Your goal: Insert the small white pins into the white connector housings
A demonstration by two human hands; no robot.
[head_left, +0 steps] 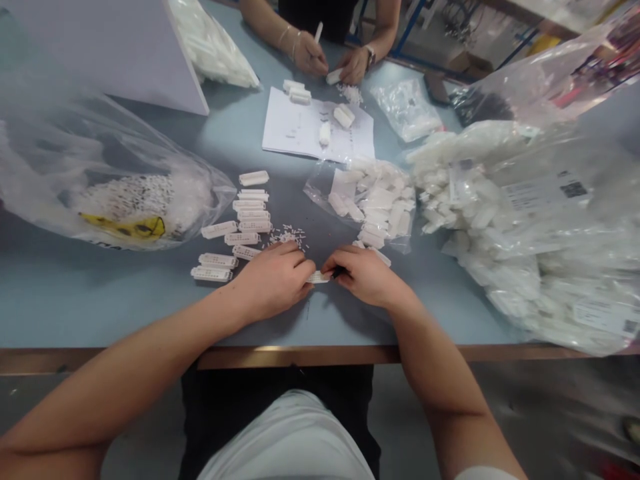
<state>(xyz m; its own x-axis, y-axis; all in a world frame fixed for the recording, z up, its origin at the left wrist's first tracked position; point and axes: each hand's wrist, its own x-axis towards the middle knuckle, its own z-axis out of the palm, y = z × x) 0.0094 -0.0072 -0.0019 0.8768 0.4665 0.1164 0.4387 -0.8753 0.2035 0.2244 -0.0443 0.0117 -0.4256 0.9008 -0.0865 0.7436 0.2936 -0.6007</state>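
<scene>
Head view: the left hand and right hand meet over the blue table, fingers curled closed, with the left fingertips and right fingertips gripping a small white strip between them. Something dark, too small to tell, shows at the right fingers. Just beyond the left fingers lie scattered white pins, with more white strips farther left. A clear bag of white parts sits beyond the right fingers.
</scene>
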